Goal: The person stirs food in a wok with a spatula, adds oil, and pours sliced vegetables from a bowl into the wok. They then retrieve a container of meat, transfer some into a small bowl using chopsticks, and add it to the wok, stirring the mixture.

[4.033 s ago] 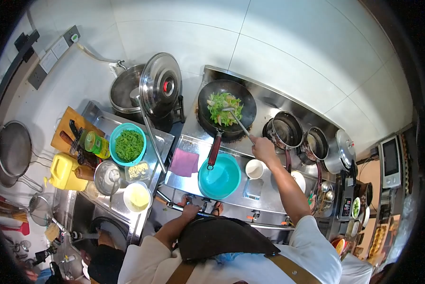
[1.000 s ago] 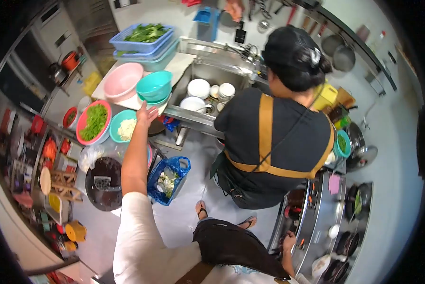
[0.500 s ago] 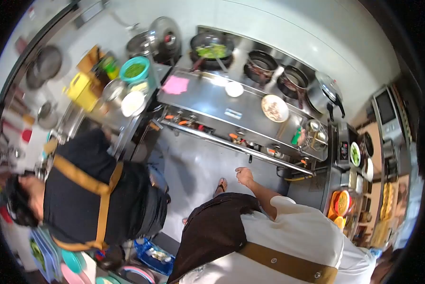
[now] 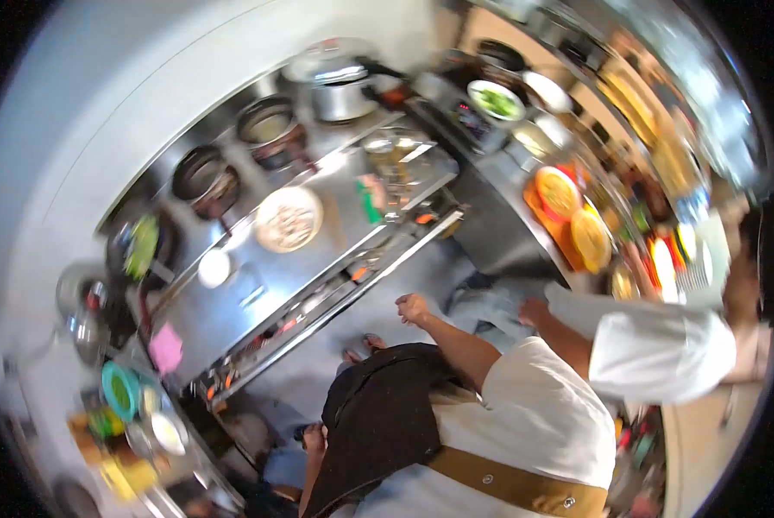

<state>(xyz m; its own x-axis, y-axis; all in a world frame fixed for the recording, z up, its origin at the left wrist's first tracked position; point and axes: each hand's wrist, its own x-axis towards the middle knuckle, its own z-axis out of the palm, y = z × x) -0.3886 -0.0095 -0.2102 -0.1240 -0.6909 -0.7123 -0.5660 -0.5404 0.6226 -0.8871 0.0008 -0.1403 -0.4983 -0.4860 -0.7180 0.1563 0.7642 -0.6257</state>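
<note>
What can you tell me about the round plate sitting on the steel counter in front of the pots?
The round plate looks pale with a lighter rim and carries a brownish heap of food, too blurred to identify. It lies flat on the steel counter, just in front of a dark pot on the burners. A small white bowl sits apart from it on the counter. Nothing touches the plate: the right hand, loosely closed, is well clear of it, in front of the counter.

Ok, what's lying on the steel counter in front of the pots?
A plate of food, a small white bowl and a pink cloth on the steel counter; blur hides anything smaller.
</note>
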